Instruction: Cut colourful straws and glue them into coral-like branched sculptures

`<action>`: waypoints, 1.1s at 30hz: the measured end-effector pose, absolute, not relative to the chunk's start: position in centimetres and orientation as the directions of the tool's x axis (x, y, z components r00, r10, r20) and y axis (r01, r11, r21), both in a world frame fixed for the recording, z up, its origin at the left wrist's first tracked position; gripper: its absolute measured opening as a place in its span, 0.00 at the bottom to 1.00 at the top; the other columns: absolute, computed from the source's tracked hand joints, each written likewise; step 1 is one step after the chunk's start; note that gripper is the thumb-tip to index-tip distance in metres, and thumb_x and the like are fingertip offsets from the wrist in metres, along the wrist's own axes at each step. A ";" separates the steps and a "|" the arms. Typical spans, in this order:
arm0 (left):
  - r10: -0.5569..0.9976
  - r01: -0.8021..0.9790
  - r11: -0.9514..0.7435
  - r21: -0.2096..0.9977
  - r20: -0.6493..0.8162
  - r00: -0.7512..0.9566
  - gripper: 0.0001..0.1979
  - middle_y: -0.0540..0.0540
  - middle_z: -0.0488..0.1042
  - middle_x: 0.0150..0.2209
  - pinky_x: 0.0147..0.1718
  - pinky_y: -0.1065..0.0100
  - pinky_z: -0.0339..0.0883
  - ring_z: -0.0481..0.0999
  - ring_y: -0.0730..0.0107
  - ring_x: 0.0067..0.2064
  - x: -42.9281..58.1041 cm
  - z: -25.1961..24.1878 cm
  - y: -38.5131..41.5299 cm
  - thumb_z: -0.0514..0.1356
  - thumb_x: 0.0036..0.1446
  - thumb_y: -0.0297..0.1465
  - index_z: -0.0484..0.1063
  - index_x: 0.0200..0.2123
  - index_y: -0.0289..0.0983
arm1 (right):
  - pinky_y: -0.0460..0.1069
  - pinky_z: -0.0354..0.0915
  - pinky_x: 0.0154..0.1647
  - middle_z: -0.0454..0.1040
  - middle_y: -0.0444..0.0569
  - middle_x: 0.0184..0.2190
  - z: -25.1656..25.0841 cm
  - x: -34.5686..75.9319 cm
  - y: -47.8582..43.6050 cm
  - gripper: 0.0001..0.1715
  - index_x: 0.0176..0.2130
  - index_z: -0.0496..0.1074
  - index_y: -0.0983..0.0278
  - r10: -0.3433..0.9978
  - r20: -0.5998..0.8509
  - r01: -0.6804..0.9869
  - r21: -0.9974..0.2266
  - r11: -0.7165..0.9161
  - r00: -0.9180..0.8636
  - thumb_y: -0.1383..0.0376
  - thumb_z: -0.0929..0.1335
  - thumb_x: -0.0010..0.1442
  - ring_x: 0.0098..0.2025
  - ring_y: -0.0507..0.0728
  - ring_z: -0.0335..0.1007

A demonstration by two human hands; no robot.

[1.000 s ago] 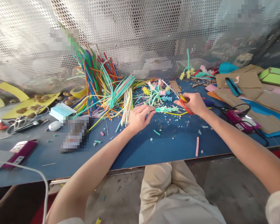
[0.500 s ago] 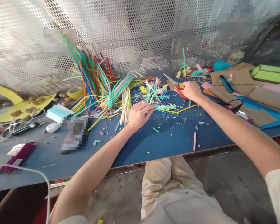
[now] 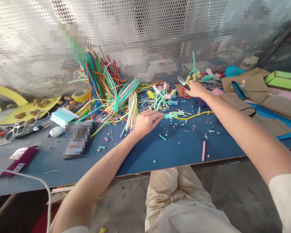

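My left hand (image 3: 147,121) is closed, its fingertips pinching the left end of a mint-green pipe-cleaner sprig (image 3: 176,114) that points right over the table. My right hand (image 3: 197,89), farther back, is closed on the orange-handled scissors (image 3: 185,92), whose blades point away to the upper left. Just behind the scissors is a green pipe-cleaner stem with yellow tufts (image 3: 193,75). Between my hands lies a cluster of green, pink, blue and yellow pipe-cleaner sprigs (image 3: 162,97). A yellow pipe cleaner (image 3: 195,115) runs along the table under my right forearm.
Bundles of coloured pipe cleaners (image 3: 99,84) lean on the perforated metal panel (image 3: 155,38). To the left lie a face mask (image 3: 63,116), a white mouse (image 3: 56,131) and yellow tape (image 3: 80,96). Cardboard pieces (image 3: 244,84) cover the right. Small clippings dot the blue tabletop (image 3: 179,152).
My right hand has moved slightly farther back with the scissors, towards the yellow-tufted stem. My left hand still pinches the sprig in nearly the same place. The view has shifted slightly.
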State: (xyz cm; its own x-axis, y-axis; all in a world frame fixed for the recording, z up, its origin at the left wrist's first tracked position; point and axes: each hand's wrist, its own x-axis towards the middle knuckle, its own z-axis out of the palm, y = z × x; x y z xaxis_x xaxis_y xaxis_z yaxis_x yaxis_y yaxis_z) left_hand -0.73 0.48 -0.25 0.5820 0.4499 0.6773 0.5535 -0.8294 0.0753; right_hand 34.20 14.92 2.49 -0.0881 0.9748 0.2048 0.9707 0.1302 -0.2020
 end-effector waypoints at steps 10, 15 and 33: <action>0.395 0.481 -0.872 0.088 0.705 0.589 0.08 0.46 0.84 0.42 0.49 0.64 0.77 0.83 0.67 0.44 -0.4 0.0 0.0 0.60 0.72 0.32 0.80 0.46 0.38 | 0.53 0.70 0.38 0.83 0.50 0.34 5.2 28.7 5.1 0.14 0.37 0.80 0.63 0.745 0.585 0.637 -0.449 0.627 -0.320 0.57 0.67 0.67 0.32 0.58 0.76; 0.366 0.473 -0.879 0.052 0.710 0.602 0.08 0.45 0.83 0.43 0.49 0.65 0.78 0.83 0.68 0.45 -0.6 0.2 -0.2 0.59 0.73 0.31 0.79 0.48 0.38 | 0.50 0.67 0.32 0.80 0.48 0.30 4.6 26.4 -0.6 0.16 0.33 0.75 0.61 0.716 0.630 0.547 -0.502 0.670 -0.299 0.55 0.66 0.68 0.29 0.55 0.73; 0.387 0.507 -0.861 0.025 0.680 0.623 0.10 0.44 0.84 0.43 0.49 0.65 0.79 0.84 0.67 0.46 -1.1 -0.1 0.6 0.59 0.73 0.32 0.80 0.50 0.38 | 0.49 0.65 0.33 0.80 0.45 0.31 2.1 25.5 -1.5 0.09 0.37 0.76 0.61 0.773 0.541 0.541 -0.563 0.625 -0.330 0.59 0.70 0.65 0.29 0.54 0.72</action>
State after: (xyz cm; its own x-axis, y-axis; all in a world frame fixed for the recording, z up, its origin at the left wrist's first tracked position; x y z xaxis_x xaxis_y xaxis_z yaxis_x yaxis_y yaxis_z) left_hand -1.15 0.57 -0.11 0.6234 0.3868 0.6796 0.5073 -0.8614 0.0249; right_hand 25.47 -1.47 2.09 -0.3301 0.7732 0.5414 0.5407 0.6251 -0.5630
